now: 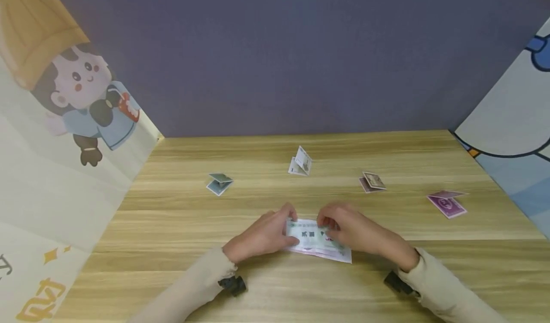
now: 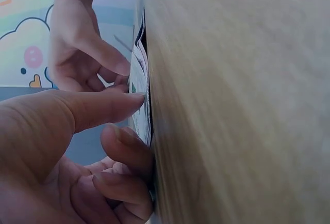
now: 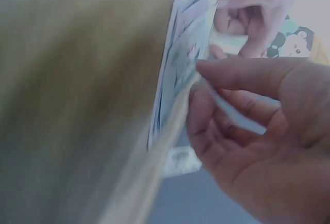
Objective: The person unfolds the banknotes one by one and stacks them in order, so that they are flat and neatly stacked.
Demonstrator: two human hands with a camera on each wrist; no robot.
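A small stack of paper banknotes (image 1: 318,255) lies on the wooden table between both hands, a pale green note on top and purplish ones showing beneath at the near edge. My left hand (image 1: 268,232) grips the stack's left end, thumb (image 2: 111,109) over the top and fingers curled by the far edge. Over the stack's right part, my right hand (image 1: 354,230) pinches the green note (image 1: 307,234) near its far edge with thumb and curled fingers. In the right wrist view, layered note edges (image 3: 188,33) show beside the right thumb (image 3: 242,73), with a blurred pale strip below.
Several folded banknotes stand apart in an arc beyond the hands: a grey-green one (image 1: 220,184), a whitish one (image 1: 301,161), a brown one (image 1: 373,182) and a purple one (image 1: 448,203). A dark panel (image 1: 301,60) rises behind the table (image 1: 172,218); printed walls flank it.
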